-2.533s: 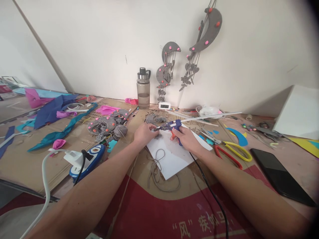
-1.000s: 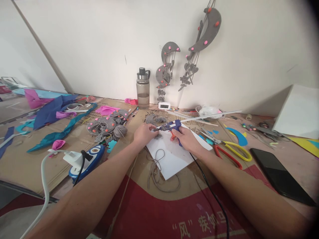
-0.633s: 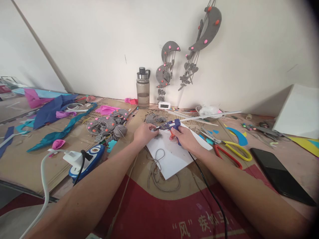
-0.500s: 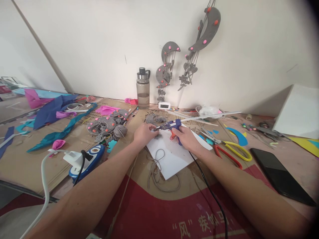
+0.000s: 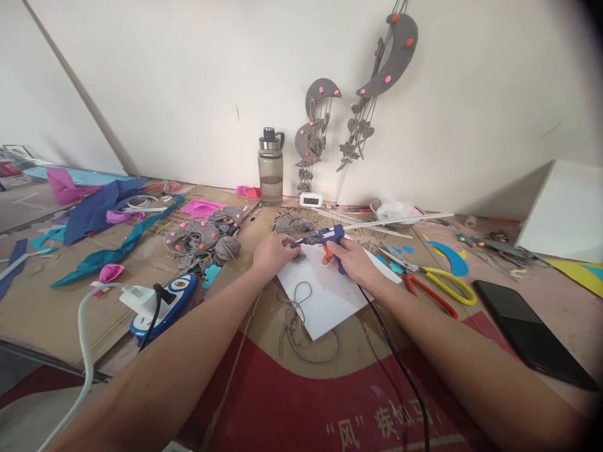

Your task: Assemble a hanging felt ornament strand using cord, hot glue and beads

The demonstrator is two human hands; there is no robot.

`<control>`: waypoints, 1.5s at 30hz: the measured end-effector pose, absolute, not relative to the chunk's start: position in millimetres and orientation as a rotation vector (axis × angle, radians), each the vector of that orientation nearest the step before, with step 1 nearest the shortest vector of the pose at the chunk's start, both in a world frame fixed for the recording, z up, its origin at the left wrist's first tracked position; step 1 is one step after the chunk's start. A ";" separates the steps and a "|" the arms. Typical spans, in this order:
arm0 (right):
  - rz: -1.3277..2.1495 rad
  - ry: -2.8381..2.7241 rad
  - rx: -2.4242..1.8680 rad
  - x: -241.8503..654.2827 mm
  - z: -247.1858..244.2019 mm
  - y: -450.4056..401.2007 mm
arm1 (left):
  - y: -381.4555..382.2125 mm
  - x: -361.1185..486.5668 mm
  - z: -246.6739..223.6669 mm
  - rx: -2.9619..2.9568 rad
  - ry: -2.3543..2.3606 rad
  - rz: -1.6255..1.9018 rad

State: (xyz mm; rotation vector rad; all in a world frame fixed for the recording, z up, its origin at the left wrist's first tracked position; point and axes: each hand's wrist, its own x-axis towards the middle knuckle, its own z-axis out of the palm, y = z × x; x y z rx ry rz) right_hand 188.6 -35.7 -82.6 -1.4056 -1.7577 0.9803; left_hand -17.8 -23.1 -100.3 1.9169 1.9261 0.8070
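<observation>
My right hand (image 5: 351, 260) is wrapped round a blue glue gun (image 5: 333, 236) with an orange trigger, and a long white glue stick (image 5: 400, 221) sticks out of its back. The gun's nozzle points left, at the fingertips of my left hand (image 5: 276, 254). Those fingers are pinched together over a small grey piece (image 5: 299, 256), mostly hidden, at the upper left of a white sheet (image 5: 325, 301). Loose grey yarn (image 5: 294, 320) trails over the sheet's left edge onto the cardboard.
Scissors (image 5: 438, 279) and a black phone (image 5: 527, 329) lie right. Left are a blue power socket (image 5: 164, 307) and a grey yarn pile (image 5: 202, 238). A bottle (image 5: 271, 169) stands behind; crescent ornaments (image 5: 396, 59) hang on the wall. The gun's black cord (image 5: 400, 361) runs toward me.
The glue gun has shifted very slightly to the right in my right hand. My left hand has stayed in place.
</observation>
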 end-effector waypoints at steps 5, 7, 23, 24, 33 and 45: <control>0.960 -1.771 -1.434 186.9 -83.3 -33.7 | -21.7 -17.9 -102.1 1.916 1.927 0.810; 0.983 -1.763 -1.450 187.2 -83.5 -32.1 | -22.0 -17.7 -101.9 1.917 1.933 0.813; 1.071 -1.709 -1.457 188.4 -83.2 -27.5 | -23.1 -17.1 -100.7 1.924 1.936 0.813; 1.076 -1.707 -1.462 188.8 -82.5 -27.7 | -23.3 -17.1 -100.4 1.928 1.936 0.814; 1.107 -1.648 -1.415 187.5 -83.9 -27.3 | -20.8 -18.5 -103.8 1.931 1.926 0.816; 1.121 -1.670 -1.372 192.0 -85.1 -24.2 | -20.6 -18.5 -104.0 1.927 1.941 0.812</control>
